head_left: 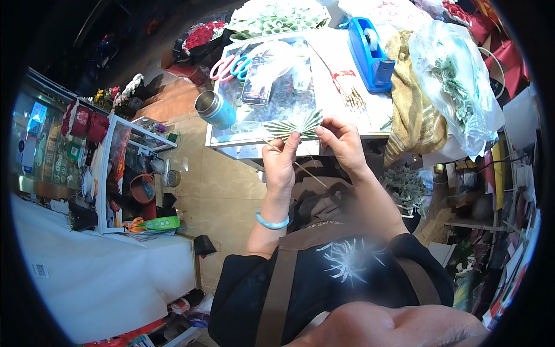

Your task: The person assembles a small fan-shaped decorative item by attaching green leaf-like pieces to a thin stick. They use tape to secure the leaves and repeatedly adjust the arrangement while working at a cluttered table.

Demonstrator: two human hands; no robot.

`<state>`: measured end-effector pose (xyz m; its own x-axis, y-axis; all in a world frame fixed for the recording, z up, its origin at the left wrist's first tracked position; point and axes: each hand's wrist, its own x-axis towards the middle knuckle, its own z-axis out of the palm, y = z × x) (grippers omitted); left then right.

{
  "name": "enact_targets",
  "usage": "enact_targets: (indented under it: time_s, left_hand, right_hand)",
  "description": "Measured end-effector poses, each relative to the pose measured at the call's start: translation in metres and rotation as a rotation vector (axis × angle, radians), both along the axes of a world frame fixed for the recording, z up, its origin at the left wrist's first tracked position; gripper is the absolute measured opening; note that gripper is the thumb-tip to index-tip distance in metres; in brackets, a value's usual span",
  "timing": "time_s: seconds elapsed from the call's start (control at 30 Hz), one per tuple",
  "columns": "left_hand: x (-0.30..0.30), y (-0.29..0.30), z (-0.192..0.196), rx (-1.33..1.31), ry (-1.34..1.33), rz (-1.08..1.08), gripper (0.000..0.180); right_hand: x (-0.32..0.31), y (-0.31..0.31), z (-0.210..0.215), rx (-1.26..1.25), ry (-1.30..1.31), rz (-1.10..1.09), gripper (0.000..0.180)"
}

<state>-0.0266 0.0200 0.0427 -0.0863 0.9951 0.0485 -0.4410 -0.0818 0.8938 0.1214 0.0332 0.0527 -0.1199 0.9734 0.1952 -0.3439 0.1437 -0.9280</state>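
Observation:
My left hand is closed on a small pleated paper fan, green and white, its thumb pressed over the gathered base. A thin wooden stick runs slantwise past that hand, one end down toward my lap; how it meets the fan is hidden. At the fan's right edge, my right hand is closed with thumb and forefinger pinching the folds. Just beyond the hands, on the white-framed glass-topped table, lie a lit phone and scissors with pink and blue handles.
An open blue tumbler stands at the table's left corner. Rightward are thin sticks, a blue tape dispenser, a tan towel and a clear bag of green pleated pieces. Far back sits a green-and-white bouquet.

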Motion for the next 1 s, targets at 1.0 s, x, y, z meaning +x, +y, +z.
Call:
enact_targets:
  time_s: [1.0]
  left_hand:
    - [0.042,-0.010,-0.020,0.170,-0.090,0.275,0.016]
  right_hand:
    - [-0.024,-0.025,-0.014,-0.129,0.193,-0.042,0.015]
